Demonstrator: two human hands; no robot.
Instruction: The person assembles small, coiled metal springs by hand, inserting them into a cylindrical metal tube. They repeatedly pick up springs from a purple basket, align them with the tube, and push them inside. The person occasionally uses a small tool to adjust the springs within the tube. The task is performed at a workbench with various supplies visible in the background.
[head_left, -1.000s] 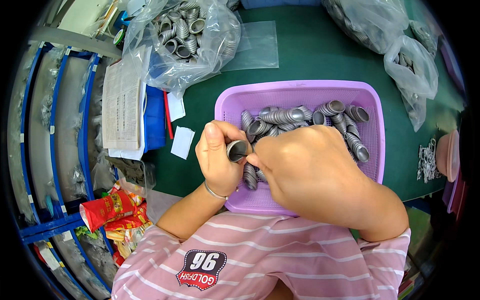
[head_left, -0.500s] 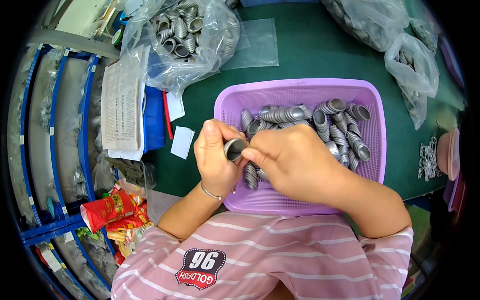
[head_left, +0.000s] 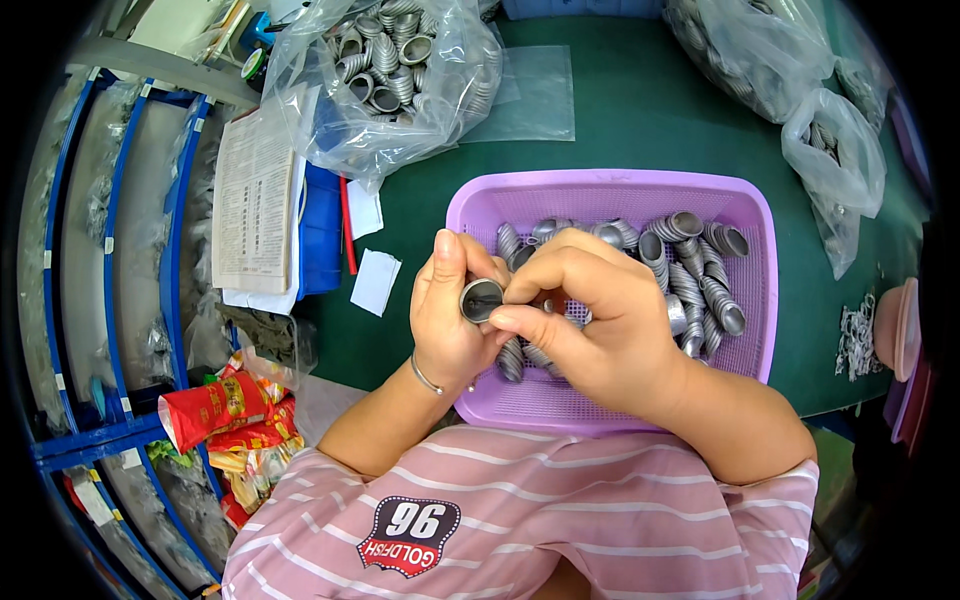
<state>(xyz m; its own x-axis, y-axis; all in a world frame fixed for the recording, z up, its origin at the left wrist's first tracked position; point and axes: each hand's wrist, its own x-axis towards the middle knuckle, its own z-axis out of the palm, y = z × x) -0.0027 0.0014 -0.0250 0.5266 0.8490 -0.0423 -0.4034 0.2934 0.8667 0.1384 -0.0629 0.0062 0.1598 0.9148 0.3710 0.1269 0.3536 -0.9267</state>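
Note:
My left hand is wrapped round a grey metal tube, its round open mouth facing up toward me. At the right edge of that mouth, the thumb and forefinger of my right hand pinch close together on the rim. Whether anything small is between those fingertips I cannot make out. Both hands are over the left part of a lilac plastic basket. Several ridged grey metal tubes lie loose in the basket, some hidden behind my right hand.
Clear bags of similar tubes lie at the far left and far right of the green table. Printed sheets, a blue bin and a white paper slip are left. Small metal pieces lie right.
My right thumb and forefinger have spread and shifted slightly at the tube's rim. The tube's mouth now faces me more squarely. The whole view has shifted a little.

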